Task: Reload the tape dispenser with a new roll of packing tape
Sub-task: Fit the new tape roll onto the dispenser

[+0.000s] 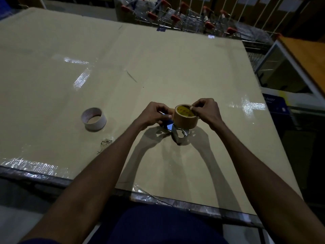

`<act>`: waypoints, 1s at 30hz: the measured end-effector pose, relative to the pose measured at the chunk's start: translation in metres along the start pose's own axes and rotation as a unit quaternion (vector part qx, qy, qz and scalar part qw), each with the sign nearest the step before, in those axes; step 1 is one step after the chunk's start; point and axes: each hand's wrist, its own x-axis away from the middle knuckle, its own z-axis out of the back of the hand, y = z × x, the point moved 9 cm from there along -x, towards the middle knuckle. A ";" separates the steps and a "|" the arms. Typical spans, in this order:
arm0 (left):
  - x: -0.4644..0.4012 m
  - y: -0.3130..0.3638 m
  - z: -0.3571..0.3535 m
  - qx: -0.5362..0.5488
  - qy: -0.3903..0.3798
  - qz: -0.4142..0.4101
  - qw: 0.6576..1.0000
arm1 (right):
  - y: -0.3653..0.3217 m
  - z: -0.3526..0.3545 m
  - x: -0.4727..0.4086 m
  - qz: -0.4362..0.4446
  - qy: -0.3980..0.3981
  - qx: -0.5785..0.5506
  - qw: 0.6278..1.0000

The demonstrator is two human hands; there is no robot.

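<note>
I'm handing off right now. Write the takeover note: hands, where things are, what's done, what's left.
Left hand: grip on the tape dispenser, steadying it on the table.
Right hand: grip on the new tape roll, held at the dispenser; fingers at its top rim.
Empty core: lying on the table to the left, apart.
Done: old core appears removed.
Left: seat the roll, thread the tape end; whether it is seated can't be told.
</note>
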 end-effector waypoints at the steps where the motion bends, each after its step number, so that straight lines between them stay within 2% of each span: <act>1: 0.000 -0.001 -0.001 0.002 -0.002 0.001 1.000 | 0.001 0.001 0.002 0.000 0.004 0.006 1.000; 11: 0.001 -0.011 -0.007 -0.028 -0.041 -0.009 0.999 | 0.002 -0.003 0.031 0.011 0.042 0.059 0.997; 16: -0.003 -0.009 0.000 -0.020 0.020 -0.016 0.999 | 0.007 -0.002 0.039 -0.021 0.044 0.003 0.999; 19: -0.005 -0.012 -0.006 -0.006 0.020 0.010 1.000 | 0.009 -0.003 0.041 -0.032 0.026 -0.007 0.999; 30: -0.008 -0.004 -0.010 -0.138 0.025 -0.033 0.990 | 0.024 -0.007 0.046 -0.063 0.014 0.009 0.998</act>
